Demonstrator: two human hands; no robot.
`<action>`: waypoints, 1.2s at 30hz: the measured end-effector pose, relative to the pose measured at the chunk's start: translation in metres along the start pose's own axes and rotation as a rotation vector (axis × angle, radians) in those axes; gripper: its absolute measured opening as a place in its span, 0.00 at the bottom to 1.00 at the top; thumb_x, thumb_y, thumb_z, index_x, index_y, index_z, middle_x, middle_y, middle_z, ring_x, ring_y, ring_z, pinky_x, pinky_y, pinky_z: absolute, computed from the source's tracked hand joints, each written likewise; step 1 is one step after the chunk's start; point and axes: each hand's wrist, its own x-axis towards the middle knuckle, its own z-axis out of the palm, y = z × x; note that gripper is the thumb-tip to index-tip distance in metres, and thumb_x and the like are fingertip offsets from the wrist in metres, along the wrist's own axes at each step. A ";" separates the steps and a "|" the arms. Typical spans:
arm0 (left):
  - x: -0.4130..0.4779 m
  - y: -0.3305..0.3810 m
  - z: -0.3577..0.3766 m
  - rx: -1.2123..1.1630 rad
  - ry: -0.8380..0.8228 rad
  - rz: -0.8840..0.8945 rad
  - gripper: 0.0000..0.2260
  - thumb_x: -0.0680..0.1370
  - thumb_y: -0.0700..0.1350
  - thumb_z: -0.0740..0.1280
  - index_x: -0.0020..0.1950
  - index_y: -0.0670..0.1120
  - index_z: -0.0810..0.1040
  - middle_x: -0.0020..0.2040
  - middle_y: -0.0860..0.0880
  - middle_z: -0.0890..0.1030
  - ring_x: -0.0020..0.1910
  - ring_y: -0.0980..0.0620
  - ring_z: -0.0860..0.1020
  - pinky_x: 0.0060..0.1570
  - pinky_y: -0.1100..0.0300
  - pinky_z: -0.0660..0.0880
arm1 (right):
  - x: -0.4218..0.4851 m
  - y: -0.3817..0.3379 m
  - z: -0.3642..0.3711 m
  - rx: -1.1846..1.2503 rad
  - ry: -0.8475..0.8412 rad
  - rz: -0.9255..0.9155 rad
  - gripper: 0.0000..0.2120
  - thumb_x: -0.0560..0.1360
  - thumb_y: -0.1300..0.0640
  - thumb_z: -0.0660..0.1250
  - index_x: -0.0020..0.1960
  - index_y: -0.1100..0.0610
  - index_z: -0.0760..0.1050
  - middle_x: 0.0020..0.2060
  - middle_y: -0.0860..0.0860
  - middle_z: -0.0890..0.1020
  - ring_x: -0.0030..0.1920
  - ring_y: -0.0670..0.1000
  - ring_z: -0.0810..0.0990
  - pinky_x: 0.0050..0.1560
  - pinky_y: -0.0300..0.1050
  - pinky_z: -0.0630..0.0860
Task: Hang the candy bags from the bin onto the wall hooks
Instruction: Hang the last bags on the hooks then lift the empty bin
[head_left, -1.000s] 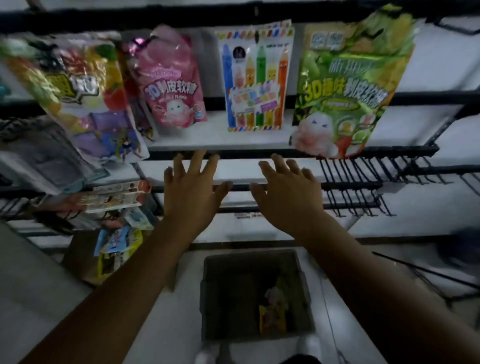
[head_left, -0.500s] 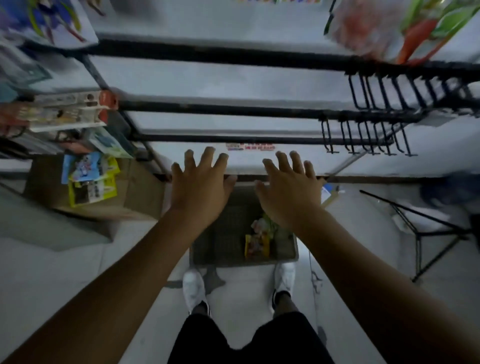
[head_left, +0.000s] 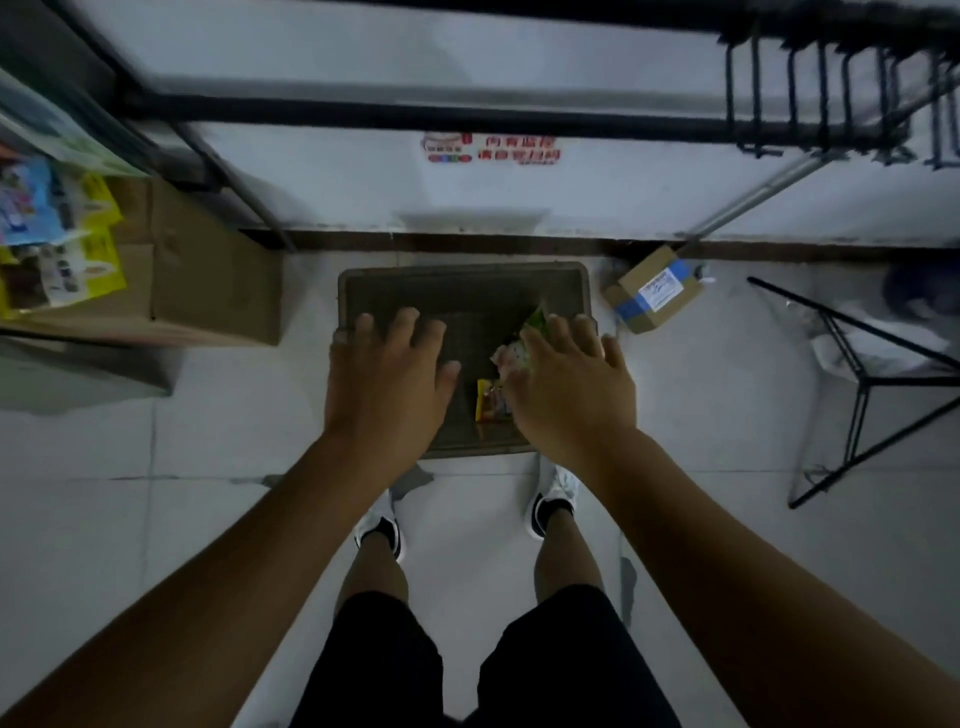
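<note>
Two spread, empty hands: our left hand (head_left: 387, 387) and right hand (head_left: 569, 397) have dropped from the wall hooks (head_left: 823, 98) to over the bin (head_left: 462, 271), where the right half-covers the blurry candy bags (head_left: 488, 402).

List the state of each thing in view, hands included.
bin: on the floor, uncovered.
candy bags: lying in the bin, not yet picked up.
left hand: open, fingers spread, above the bin.
right hand: open, over the candy bags; contact unclear.
wall hooks: bare, nothing hanging.
small cardboard box: taped shut, on the floor.
</note>
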 end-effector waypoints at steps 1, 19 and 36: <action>0.005 -0.001 0.011 0.005 -0.003 0.003 0.22 0.82 0.57 0.56 0.72 0.49 0.67 0.73 0.46 0.68 0.68 0.37 0.67 0.62 0.42 0.69 | 0.006 0.004 0.011 0.000 -0.015 0.005 0.22 0.80 0.41 0.51 0.71 0.49 0.64 0.75 0.52 0.63 0.77 0.57 0.54 0.75 0.60 0.55; 0.116 -0.002 0.243 -0.109 -0.214 0.023 0.23 0.82 0.57 0.56 0.75 0.50 0.64 0.73 0.46 0.67 0.70 0.40 0.68 0.62 0.44 0.69 | 0.134 0.060 0.232 0.005 -0.231 0.049 0.29 0.81 0.43 0.54 0.78 0.51 0.51 0.79 0.53 0.54 0.78 0.57 0.52 0.75 0.60 0.55; 0.217 -0.008 0.416 -0.201 -0.374 -0.048 0.20 0.83 0.52 0.58 0.74 0.50 0.67 0.72 0.46 0.71 0.68 0.40 0.70 0.62 0.46 0.69 | 0.242 0.124 0.367 0.121 -0.342 0.211 0.29 0.80 0.42 0.55 0.78 0.52 0.56 0.78 0.52 0.56 0.77 0.57 0.56 0.71 0.59 0.61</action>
